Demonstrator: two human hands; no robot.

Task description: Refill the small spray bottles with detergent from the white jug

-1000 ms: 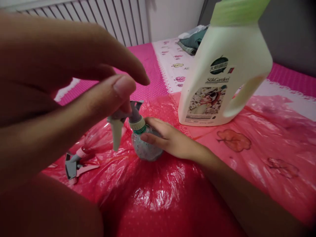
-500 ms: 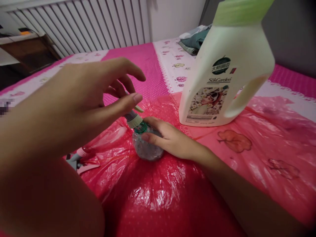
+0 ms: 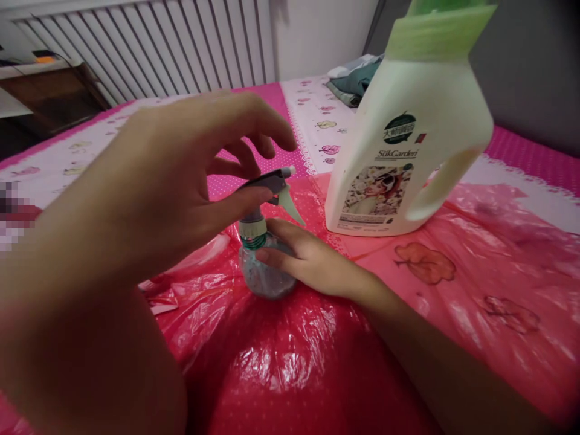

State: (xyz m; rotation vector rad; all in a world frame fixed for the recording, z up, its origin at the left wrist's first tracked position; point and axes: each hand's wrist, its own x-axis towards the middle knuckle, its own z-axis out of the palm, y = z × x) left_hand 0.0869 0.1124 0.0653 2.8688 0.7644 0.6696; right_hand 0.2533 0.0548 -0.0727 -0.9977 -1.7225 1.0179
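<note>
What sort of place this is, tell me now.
Probably a bedroom: a pink-and-white patterned bedspread covers a broad surface, a small stack of cloth lies toward its far side, and a white slatted panel, perhaps a radiator, stands behind.

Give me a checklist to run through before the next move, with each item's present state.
1. Right hand steadying the small bottle: ok, it rests around the bottle's side.
2. Bottle about upright on the red plastic sheet: ok.
3. Left hand firmly gripping the spray head: cannot tell; the thumb lies across it, fingers loosely curved.
4. Collar fully tight: cannot tell; green rings show below it.
5. White jug apart from both hands: ok.
6. Jug's top closed: cannot tell, the frame cuts it off.
</note>
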